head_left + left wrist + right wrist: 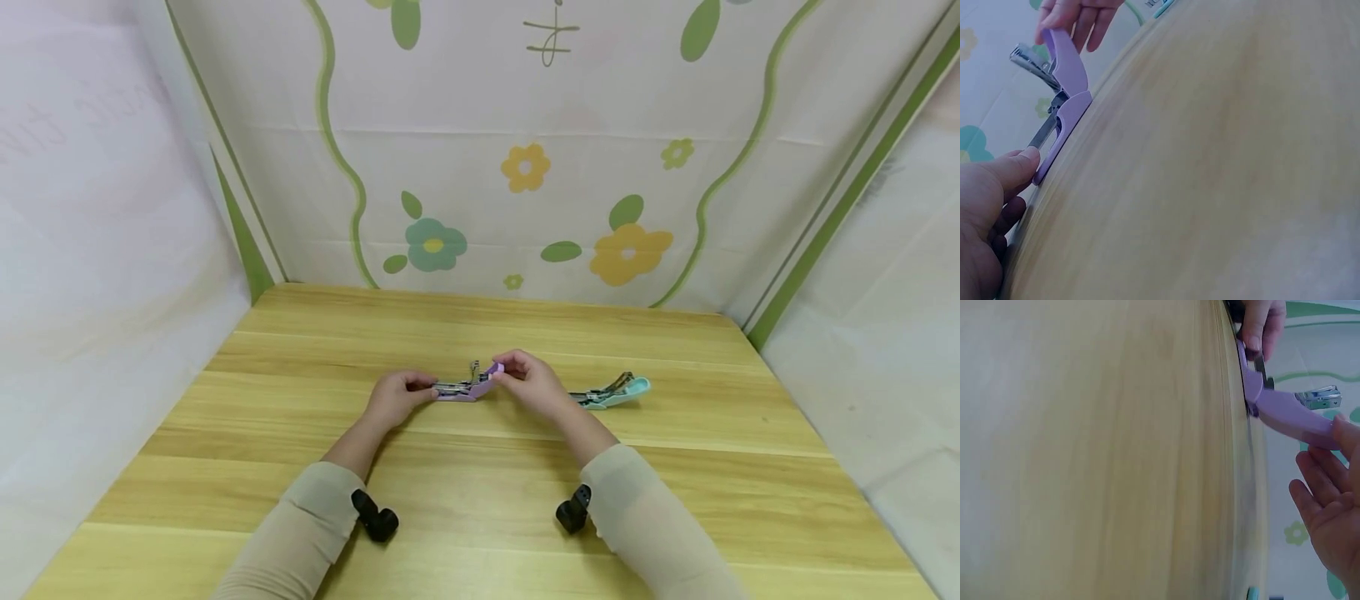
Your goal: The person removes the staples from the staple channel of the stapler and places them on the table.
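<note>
Mid-table (480,500): unfolded purple plastic-and-metal stapler (1074,109), slip risk

Left hand (393,400) pinches metal rail (1041,132). Hinge (1088,95) could spring if pulled unevenly (fingers (1102,28) close). Right hand (534,385) pinches raised purple end (1071,69). Wide swing of right wrist (588,435) could knock unfolded mint-green plastic-and-metal stapler (617,394) beside it.

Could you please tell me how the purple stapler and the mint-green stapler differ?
The left hand and right hand hold the purple stapler, while the mint-green stapler lies on the table ungripped. In the head view, the purple stapler's raised metal piece stands nearly upright, whereas the mint-green stapler's slants. Both staplers are folded open.
</note>
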`<move>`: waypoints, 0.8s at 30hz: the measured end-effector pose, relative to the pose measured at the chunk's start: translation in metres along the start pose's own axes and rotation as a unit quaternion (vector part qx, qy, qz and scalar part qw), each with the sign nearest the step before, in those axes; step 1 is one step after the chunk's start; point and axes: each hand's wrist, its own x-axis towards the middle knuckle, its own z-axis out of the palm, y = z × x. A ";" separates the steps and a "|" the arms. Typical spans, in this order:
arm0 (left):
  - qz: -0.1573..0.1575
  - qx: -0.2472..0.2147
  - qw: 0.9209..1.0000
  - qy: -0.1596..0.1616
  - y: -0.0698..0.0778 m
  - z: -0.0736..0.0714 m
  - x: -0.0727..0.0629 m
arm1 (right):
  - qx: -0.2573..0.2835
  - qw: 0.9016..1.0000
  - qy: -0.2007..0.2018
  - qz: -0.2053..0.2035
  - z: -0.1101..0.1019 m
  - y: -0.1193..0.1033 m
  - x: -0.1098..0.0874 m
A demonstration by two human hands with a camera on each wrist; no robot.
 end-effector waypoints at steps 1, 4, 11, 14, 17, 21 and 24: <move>0.001 0.001 1.000 0.001 0.000 0.000 0.000 | -0.008 1.000 0.001 0.005 -0.003 0.002 0.000; -0.002 0.004 1.000 0.001 0.001 -0.002 0.000 | -0.031 0.999 0.001 0.026 -0.009 0.006 -0.002; -0.006 -0.004 1.000 0.003 0.001 -0.002 -0.001 | -0.065 0.997 -0.006 0.037 -0.014 0.007 -0.002; -0.008 -0.011 1.000 0.001 0.001 -0.001 -0.001 | -0.073 0.997 -0.001 0.032 -0.013 0.008 -0.005; -0.011 -0.016 1.000 0.000 0.000 0.000 -0.001 | -0.073 0.997 0.015 0.014 -0.012 0.007 -0.009; -0.013 -0.016 1.000 0.001 0.000 0.000 -0.001 | -0.046 0.997 0.059 -0.032 -0.006 -0.004 -0.012; -0.012 -0.013 1.000 0.003 0.001 0.000 0.000 | -0.020 0.994 0.082 -0.067 0.001 -0.017 -0.015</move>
